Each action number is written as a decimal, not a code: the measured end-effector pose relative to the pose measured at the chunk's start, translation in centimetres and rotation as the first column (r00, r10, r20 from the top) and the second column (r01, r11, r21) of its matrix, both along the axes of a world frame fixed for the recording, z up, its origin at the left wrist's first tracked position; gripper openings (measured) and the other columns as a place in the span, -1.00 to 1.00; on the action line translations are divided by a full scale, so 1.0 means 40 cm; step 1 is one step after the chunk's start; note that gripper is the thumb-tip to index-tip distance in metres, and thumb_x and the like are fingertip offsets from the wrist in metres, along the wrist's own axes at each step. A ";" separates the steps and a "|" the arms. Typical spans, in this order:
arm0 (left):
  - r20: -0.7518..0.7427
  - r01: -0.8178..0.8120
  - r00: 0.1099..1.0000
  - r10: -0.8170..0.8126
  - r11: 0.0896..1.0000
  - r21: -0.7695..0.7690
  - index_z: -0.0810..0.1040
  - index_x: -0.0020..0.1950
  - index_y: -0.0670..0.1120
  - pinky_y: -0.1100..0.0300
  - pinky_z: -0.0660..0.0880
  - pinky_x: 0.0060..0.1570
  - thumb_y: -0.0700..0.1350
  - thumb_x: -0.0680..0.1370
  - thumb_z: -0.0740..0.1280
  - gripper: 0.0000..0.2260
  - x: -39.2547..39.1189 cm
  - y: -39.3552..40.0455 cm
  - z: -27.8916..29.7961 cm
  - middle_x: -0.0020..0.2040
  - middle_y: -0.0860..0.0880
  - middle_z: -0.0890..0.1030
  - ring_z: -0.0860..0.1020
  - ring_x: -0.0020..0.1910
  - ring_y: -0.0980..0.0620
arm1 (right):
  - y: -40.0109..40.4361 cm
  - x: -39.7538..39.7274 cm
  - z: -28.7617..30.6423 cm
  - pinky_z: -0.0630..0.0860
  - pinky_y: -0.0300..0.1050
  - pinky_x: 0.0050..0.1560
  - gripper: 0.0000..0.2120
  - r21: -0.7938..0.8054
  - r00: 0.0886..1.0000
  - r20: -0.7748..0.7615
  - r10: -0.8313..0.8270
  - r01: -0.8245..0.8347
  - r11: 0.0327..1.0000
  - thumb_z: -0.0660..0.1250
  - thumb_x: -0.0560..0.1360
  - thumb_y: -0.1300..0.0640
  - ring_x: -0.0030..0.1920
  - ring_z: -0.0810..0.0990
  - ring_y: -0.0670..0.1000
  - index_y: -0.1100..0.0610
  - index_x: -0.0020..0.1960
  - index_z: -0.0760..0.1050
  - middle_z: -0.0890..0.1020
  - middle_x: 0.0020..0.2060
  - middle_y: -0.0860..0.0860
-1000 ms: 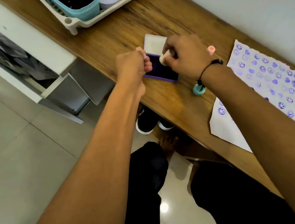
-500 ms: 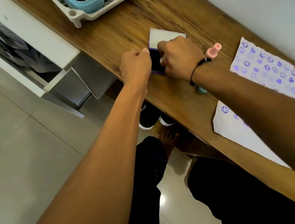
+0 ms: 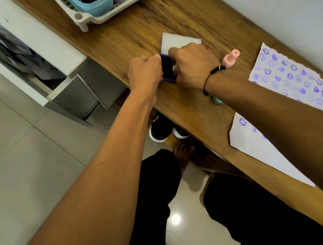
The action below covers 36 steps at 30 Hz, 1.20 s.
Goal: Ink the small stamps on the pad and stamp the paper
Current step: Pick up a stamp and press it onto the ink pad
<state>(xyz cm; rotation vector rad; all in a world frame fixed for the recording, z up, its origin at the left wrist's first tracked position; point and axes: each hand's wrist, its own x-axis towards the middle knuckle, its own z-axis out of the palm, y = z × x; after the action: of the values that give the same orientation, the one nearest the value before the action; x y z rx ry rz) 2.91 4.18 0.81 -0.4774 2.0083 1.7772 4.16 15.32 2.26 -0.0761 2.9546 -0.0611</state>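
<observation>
Hands meet over the ink pad [image 3: 167,68] on my table [image 3: 188,109]: left hand [image 3: 145,73] clenched at its edge, right hand [image 3: 193,67] pinching a small stamp [image 3: 174,68] (barely visible) onto it; stamped paper [image 3: 291,78] lies right.

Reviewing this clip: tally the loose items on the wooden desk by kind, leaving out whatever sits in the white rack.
Ink pad, lid open: 1
Stamped paper sheets: 2, the far sheet and the near sheet
Stamps seen clearly: 2, a pink stamp and a teal stamp
Total: 5
A white tip shows at the right hand, possibly another stamp; the left hand hides what it holds.
</observation>
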 end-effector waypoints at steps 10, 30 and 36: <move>0.036 -0.080 0.996 0.078 0.996 0.050 0.47 -0.29 -0.13 0.19 0.44 -0.21 -0.25 0.48 0.18 -0.83 0.013 0.002 0.012 -0.38 -0.03 0.47 0.43 -0.38 0.07 | 0.027 -0.033 0.058 0.46 -0.15 -0.24 -0.82 -0.281 0.958 0.228 -0.176 0.238 0.930 0.28 0.43 0.23 -0.22 0.59 0.09 0.23 0.01 0.55 0.65 -0.14 0.16; -0.020 -0.065 0.998 0.065 0.998 -0.024 0.44 -0.33 -0.08 0.17 0.48 -0.18 -0.20 0.49 0.21 -0.81 0.022 0.017 0.029 -0.17 -0.11 0.57 0.51 -0.20 0.01 | -0.005 -0.001 0.032 0.33 -0.04 -0.20 -0.77 -0.081 0.994 0.021 -0.105 0.107 0.991 0.21 0.46 0.22 0.06 0.52 0.26 0.29 0.07 0.47 0.58 0.07 0.28; -0.023 -0.076 0.996 0.081 0.982 0.171 0.46 -0.29 -0.10 0.33 0.44 -0.38 -0.21 0.54 0.21 -0.80 0.082 0.019 0.098 -0.40 0.01 0.49 0.44 -0.47 0.15 | 0.085 0.132 0.115 0.41 -0.20 -0.23 -0.81 -0.370 0.925 -0.088 -0.370 0.315 0.874 0.32 0.43 0.16 -0.10 0.52 0.04 0.24 -0.02 0.57 0.60 -0.11 0.10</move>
<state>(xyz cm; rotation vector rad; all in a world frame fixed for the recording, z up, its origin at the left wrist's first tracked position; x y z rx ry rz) 6.17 4.96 4.73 -0.4849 1.8598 1.9937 9.44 18.70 6.87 0.4195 3.0355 -0.6607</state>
